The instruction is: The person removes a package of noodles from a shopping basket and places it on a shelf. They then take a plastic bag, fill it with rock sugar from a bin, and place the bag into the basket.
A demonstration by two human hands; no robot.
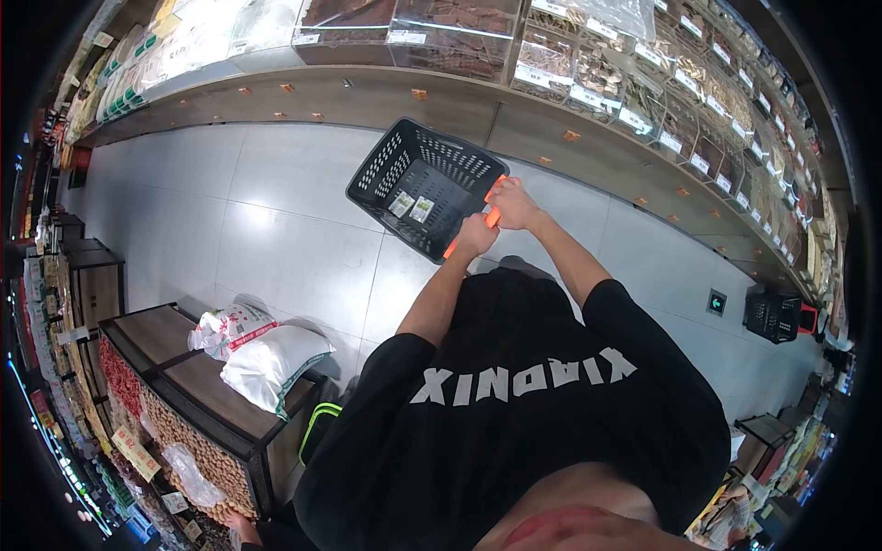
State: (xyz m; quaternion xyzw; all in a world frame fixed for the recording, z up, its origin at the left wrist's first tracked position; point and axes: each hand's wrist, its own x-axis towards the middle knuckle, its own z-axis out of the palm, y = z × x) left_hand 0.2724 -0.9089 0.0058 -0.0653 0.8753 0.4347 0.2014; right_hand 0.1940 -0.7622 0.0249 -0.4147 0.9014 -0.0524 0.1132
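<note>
Both my hands are wrapped round the orange handle of a black plastic shopping basket. My left hand closes on its lower part, and my right hand grips it a little higher and to the right. The basket hangs out in front of my body, tilted so that its inside faces me. On its slotted bottom lie two small packets with white and green labels, side by side.
Ahead runs a long counter with clear bins of dried goods. At left, white sacks lie on the shelf of a wooden stand beside a nut bin. Another person's hand is there. A second basket stands right.
</note>
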